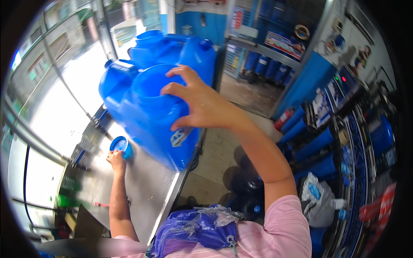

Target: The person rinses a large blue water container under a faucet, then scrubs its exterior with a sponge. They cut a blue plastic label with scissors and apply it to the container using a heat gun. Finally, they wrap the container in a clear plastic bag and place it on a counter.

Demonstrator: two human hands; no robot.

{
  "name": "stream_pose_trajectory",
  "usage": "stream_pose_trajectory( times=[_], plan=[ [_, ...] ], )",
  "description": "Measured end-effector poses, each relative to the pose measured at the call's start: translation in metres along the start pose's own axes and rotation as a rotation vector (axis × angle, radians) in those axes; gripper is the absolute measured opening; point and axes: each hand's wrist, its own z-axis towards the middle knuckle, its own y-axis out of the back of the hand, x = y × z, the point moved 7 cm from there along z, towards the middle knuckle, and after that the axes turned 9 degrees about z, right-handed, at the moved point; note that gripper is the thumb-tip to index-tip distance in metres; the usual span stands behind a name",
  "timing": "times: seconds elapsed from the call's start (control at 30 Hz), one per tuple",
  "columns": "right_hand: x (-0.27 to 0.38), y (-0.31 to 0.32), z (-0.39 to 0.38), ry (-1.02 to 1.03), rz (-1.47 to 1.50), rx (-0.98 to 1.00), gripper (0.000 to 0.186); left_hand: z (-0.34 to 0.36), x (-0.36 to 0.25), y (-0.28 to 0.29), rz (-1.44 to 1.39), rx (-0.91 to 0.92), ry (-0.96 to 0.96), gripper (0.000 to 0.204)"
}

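Observation:
My right hand reaches over the front blue plastic water container, its curved fingers spread at the wide round mouth and its thumb lower on the side; whether they touch is unclear. My left hand is lower left, fingers closed on a round blue lid on the steel counter. More blue containers stand behind the front one, grouped at the counter's far end.
A bright glazed front lines the left. Beyond the counter are a doorway with shelved jugs, a red extinguisher and tall blue filter cylinders with pipework. Dark round jugs sit on the floor, beside a grey bag.

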Motion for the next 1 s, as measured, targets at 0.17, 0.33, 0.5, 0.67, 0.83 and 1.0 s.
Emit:
stream_pose_trajectory(
  times=[0.17,0.33,0.5,0.67,0.83,1.0],
  plan=[
    [-0.011,-0.006,0.007,0.082,0.055,-0.011,0.076,0.102,-0.008,-0.063,-0.067,-0.137,-0.317,0.016],
    [-0.018,-0.012,-0.046,0.026,-0.168,-0.278,0.081,0.112,0.012,0.03,-0.209,-0.561,0.017,0.025],
    [-0.075,0.012,-0.223,-0.387,-0.196,-0.338,0.053,0.033,-0.028,0.228,-0.688,-0.977,0.297,0.02],
    [-0.083,0.113,-0.453,-1.02,-0.494,-0.676,0.028,-0.03,-0.216,0.362,-0.969,-1.227,-0.573,0.021],
    [-0.026,0.23,-0.605,-1.144,-0.923,-1.055,0.014,-0.054,-0.448,0.368,-1.158,-0.132,-1.227,0.009],
    [0.024,0.348,-0.676,-1.227,-1.266,-1.184,0.015,-0.128,-0.602,0.32,-0.799,0.67,-1.666,0.03]
  ],
)
